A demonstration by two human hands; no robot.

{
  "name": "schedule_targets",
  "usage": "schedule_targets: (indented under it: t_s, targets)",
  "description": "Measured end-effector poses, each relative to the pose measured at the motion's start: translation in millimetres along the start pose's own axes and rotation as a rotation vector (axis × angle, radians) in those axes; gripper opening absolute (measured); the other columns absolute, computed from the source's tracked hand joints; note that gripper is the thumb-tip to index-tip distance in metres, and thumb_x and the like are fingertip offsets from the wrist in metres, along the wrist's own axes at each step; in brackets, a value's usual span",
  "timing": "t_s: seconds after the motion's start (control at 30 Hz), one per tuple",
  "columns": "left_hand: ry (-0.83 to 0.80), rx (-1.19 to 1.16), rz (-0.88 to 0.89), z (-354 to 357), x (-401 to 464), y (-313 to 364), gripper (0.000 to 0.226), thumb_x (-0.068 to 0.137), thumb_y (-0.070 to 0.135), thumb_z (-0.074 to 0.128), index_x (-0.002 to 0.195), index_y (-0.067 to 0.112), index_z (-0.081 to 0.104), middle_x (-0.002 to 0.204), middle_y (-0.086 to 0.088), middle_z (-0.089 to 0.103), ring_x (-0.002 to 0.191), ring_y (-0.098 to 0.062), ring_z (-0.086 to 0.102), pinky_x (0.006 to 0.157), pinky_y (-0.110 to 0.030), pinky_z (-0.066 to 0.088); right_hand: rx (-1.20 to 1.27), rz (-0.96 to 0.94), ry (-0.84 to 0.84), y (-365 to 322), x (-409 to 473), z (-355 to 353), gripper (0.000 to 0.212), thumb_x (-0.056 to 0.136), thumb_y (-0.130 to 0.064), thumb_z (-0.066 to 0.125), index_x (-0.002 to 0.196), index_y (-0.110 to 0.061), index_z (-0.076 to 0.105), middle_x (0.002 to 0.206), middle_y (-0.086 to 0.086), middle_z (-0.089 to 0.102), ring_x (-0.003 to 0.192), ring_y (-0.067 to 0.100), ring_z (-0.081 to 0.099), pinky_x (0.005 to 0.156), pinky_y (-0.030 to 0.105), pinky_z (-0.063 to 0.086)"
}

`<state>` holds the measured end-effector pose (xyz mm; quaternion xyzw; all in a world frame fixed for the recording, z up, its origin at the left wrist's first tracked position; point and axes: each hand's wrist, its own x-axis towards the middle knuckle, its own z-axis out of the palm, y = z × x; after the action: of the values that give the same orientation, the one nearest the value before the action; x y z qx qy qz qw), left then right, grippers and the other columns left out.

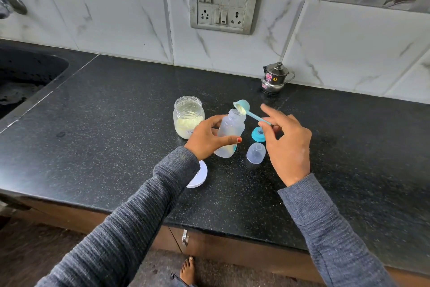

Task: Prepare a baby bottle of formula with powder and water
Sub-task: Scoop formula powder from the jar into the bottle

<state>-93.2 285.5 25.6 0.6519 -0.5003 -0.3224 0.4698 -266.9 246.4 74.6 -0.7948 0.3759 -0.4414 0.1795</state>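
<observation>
The baby bottle (229, 136) is held tilted on the black countertop (116, 112), its open mouth leaning toward the right. The left hand (207, 139) is wrapped around the bottle's middle, thumb in front and fingers behind. A small amount of pale powder is seen at the bottle's base. The teal scoop (243, 107) is pinched by its handle in the right hand (287, 142), with the remaining fingers spread loosely. The scoop's bowl is tipped at the bottle's mouth, and pale powder is visible inside it; whether the bowl touches the rim cannot be determined from this angle. The 2 hands are kept apart, 1 on each item. The open formula jar (188, 118), partly filled with powder, is placed just beside the bottle on its left. The white jar lid (199, 176) is partly hidden under the left sleeve. The teal nipple ring (258, 135) and the clear bottle cap (256, 153) are set near the bottle's right side. A small steel pot (274, 78) is stationed by the tiled wall.
</observation>
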Motion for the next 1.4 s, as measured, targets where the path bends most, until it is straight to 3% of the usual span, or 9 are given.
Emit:
schedule_targets:
  t_s: [0.33, 0.43, 0.73, 0.83, 0.93, 1.03, 1.17, 1.27, 1.4]
  targets:
    - [0.001, -0.02, -0.012, -0.3, 1.3, -3.1, 0.065, 0.071, 0.027, 0.079, 0.129, 0.013, 0.053, 0.12, -0.003, 0.063, 0.104, -0.018, 0.062, 0.095, -0.04, 0.051, -0.052, -0.038, -0.027, -0.3, -0.1, 1.9, 0.026, 0.083, -0.002, 0.067, 0.108, -0.007, 0.07, 0.094, 0.006, 0.07, 0.085, 0.019, 0.063, 0.074, 0.039, 0.058]
    - [-0.003, -0.024, -0.007, -0.7, 2.3, -3.2, 0.065, 0.072, 0.027, 0.079, 0.129, 0.013, 0.052, 0.122, -0.004, 0.062, 0.106, -0.019, 0.061, 0.096, -0.038, 0.05, -0.014, -0.01, 0.006, -1.3, 0.2, 1.8, 0.03, 0.084, -0.003, 0.066, 0.113, -0.009, 0.068, 0.09, 0.001, 0.066, 0.08, 0.017, 0.062, 0.073, 0.031, 0.056]
    - [-0.009, -0.044, -0.016, 0.3, 4.5, -4.4, 0.063, 0.071, 0.024, 0.079, 0.128, 0.014, 0.052, 0.121, -0.003, 0.063, 0.106, -0.017, 0.061, 0.096, -0.036, 0.05, -0.05, -0.051, 0.008, 0.6, 0.3, 5.0, 0.024, 0.082, -0.001, 0.068, 0.105, -0.006, 0.071, 0.093, 0.008, 0.071, 0.083, 0.018, 0.064, 0.074, 0.034, 0.058]
    - [-0.006, -0.048, -0.009, 0.5, 5.2, -4.1, 0.063, 0.071, 0.024, 0.079, 0.127, 0.014, 0.052, 0.122, -0.004, 0.062, 0.107, -0.017, 0.061, 0.096, -0.036, 0.05, 0.004, 0.009, 0.026, 0.0, 1.0, 5.1, 0.03, 0.084, -0.003, 0.067, 0.113, -0.009, 0.068, 0.091, 0.005, 0.067, 0.079, 0.015, 0.062, 0.074, 0.024, 0.055]
    - [-0.011, -0.042, -0.005, 0.6, 5.8, -4.7, 0.063, 0.072, 0.024, 0.079, 0.128, 0.013, 0.053, 0.121, -0.003, 0.063, 0.107, -0.017, 0.061, 0.096, -0.035, 0.05, -0.043, -0.043, 0.008, -0.1, 0.1, 6.6, 0.025, 0.082, -0.001, 0.068, 0.107, -0.006, 0.07, 0.092, 0.009, 0.07, 0.082, 0.017, 0.064, 0.073, 0.034, 0.058]
    - [-0.012, -0.047, 0.002, 1.1, 6.1, -4.7, 0.061, 0.071, 0.024, 0.079, 0.126, 0.014, 0.053, 0.119, -0.002, 0.063, 0.106, -0.016, 0.061, 0.095, -0.034, 0.05, 0.035, 0.032, 0.033, -1.5, 1.0, 6.2, 0.033, 0.084, -0.003, 0.066, 0.116, -0.013, 0.067, 0.089, -0.002, 0.064, 0.078, 0.012, 0.062, 0.076, 0.023, 0.054]
    - [-0.017, -0.037, 0.003, 1.7, 8.1, -6.1, 0.061, 0.072, 0.024, 0.079, 0.126, 0.015, 0.053, 0.122, -0.002, 0.062, 0.107, -0.015, 0.06, 0.095, -0.031, 0.049, 0.032, 0.112, 0.014, 2.5, 1.9, 7.9, 0.024, 0.084, -0.008, 0.067, 0.108, -0.014, 0.071, 0.091, -0.01, 0.061, 0.08, 0.011, 0.063, 0.077, 0.027, 0.056]
    - [-0.012, -0.022, 0.003, 2.6, 10.4, -9.5, 0.063, 0.071, 0.026, 0.079, 0.127, 0.014, 0.052, 0.124, -0.002, 0.061, 0.111, -0.016, 0.058, 0.098, -0.035, 0.048, 0.137, 0.204, 0.043, 4.3, 2.6, 8.1, 0.026, 0.085, -0.01, 0.068, 0.109, -0.019, 0.069, 0.086, -0.009, 0.066, 0.077, 0.011, 0.063, 0.072, 0.013, 0.05]
    - [-0.003, -0.01, -0.003, 4.6, 13.9, -13.7, 0.065, 0.07, 0.028, 0.08, 0.127, 0.016, 0.051, 0.124, 0.0, 0.061, 0.112, -0.016, 0.057, 0.1, -0.033, 0.045, 0.2, 0.317, 0.032, 4.2, 5.9, 9.0, 0.023, 0.085, -0.009, 0.067, 0.106, -0.016, 0.07, 0.08, -0.021, 0.062, 0.073, -0.001, 0.064, 0.065, 0.005, 0.046]
